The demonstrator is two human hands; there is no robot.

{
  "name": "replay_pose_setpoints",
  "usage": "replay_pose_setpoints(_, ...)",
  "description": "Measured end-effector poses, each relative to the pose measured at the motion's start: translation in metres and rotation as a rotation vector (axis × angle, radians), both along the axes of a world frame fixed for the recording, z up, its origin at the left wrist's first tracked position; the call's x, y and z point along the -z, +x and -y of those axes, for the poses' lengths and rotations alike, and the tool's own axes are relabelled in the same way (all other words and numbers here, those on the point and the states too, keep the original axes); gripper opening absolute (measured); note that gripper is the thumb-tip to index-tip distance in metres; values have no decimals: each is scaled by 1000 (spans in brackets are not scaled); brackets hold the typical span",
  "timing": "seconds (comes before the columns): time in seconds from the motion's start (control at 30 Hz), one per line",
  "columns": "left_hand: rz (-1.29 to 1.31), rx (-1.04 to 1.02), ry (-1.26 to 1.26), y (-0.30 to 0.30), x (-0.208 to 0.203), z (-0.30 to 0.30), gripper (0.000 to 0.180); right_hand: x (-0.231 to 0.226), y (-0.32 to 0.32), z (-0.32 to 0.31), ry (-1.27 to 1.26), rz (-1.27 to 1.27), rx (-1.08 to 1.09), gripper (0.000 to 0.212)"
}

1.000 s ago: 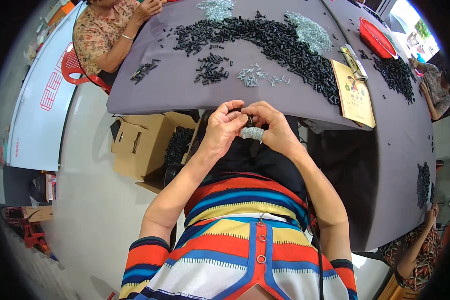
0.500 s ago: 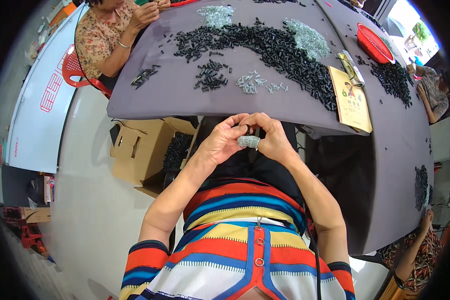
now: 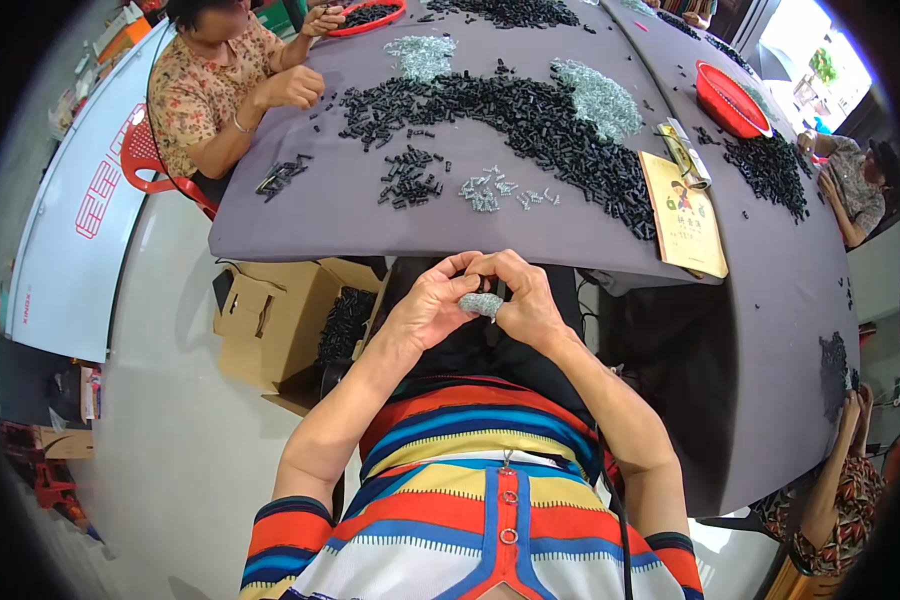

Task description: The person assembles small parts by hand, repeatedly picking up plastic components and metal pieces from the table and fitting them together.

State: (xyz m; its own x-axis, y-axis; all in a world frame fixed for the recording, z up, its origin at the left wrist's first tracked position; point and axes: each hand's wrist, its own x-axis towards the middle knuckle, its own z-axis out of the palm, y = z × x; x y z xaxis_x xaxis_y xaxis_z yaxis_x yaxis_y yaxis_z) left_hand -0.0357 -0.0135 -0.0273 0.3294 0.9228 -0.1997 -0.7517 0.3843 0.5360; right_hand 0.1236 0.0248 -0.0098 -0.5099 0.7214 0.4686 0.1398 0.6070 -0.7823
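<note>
Just off the table's near edge, above my lap, my left hand (image 3: 437,303) and my right hand (image 3: 525,300) meet with fingertips pinched together. Between them is a small black piece (image 3: 483,284), mostly covered by the fingers. A grey-white wrapping (image 3: 481,304) surrounds a finger of my right hand. Beyond my hands on the table lie a small heap of black cylindrical pieces (image 3: 410,180) and a scatter of small silvery pieces (image 3: 486,190). Behind them a long band of similar black pieces (image 3: 510,112) curves across the cloth.
Clear-silvery heaps (image 3: 598,100) border the band. A yellow notebook (image 3: 682,220) lies at the grey table's (image 3: 350,225) right near edge. Red baskets (image 3: 734,100) stand farther off. An open cardboard box (image 3: 265,320) holds black pieces below. A co-worker (image 3: 215,85) sits left; others sit right.
My hands stay together, with the black piece now more hidden between the fingers. The view has shifted slightly. The left co-worker's hands have come apart, one now lower over the table.
</note>
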Motion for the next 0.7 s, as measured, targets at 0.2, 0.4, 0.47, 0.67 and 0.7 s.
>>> replay_pose_setpoints(0.2, -1, 12, -45, 0, 7, -3, 32, 1, 4, -5, -108, 78, -38, 25)
replay_pose_setpoints(0.4, -55, -112, -63, -6, 3, -1, 24, -14, 18, -15, -89, 90, -40, 31)
replay_pose_setpoints(0.47, -101, -162, -41, -13, -7, 0, 14, -13, 33, -31, -127, 70, 109, 24)
replay_pose_setpoints(0.67, -568, -251, 76, -17, -32, 1, 7, -9, 63, -79, 90, 201, 449, 29)
replay_pose_setpoints(0.7, -644, -249, 132, -19, -33, 1, 8, -6, 65, -87, 90, 202, 448, 29)
